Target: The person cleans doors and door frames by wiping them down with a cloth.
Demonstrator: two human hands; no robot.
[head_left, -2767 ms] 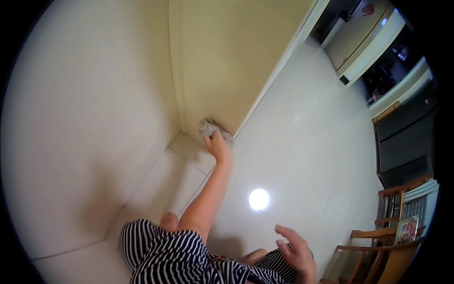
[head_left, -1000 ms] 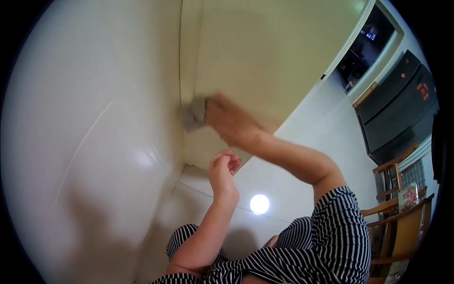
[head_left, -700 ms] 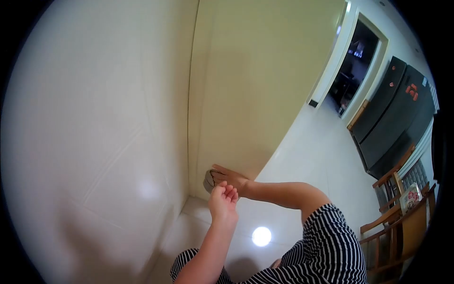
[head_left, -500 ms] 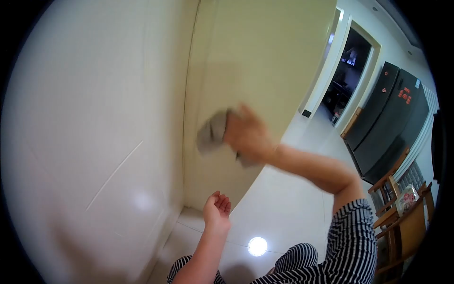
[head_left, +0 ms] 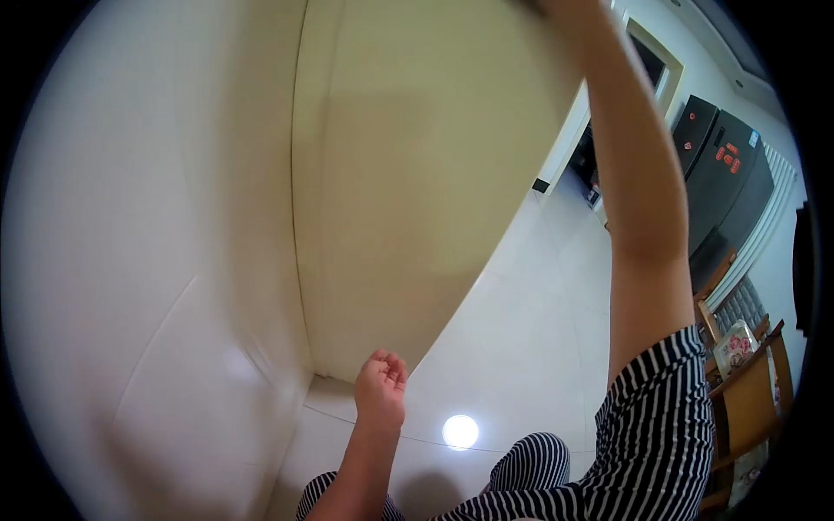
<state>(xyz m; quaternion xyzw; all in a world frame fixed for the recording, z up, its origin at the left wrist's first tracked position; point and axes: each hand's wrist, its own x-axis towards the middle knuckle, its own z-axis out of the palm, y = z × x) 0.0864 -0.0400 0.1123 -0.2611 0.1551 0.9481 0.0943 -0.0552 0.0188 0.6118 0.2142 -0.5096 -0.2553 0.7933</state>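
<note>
A broad pale-yellow panel, like a door (head_left: 417,174), stands in front of me beside the wall. My right arm stretches up along its right side. My right hand (head_left: 569,10) is at the top edge of the view, blurred and mostly cut off. A dark sliver of the grey cloth (head_left: 532,5) shows beside it; the fingers are out of sight. Low in the middle, my left hand (head_left: 380,386) is held in front of the panel's lower corner. Its fingers are curled in, and nothing shows in them.
A white wall (head_left: 156,217) rises close on my left. Light floor tiles (head_left: 521,347) reflect a round lamp. To the right are a dark fridge (head_left: 725,182), wooden chairs (head_left: 751,399) and a doorway (head_left: 647,61). My striped knee (head_left: 530,464) is below.
My right hand has swung from the middle of the panel up to the top edge with the cloth. The view has shifted slightly, and my left hand stays low and curled.
</note>
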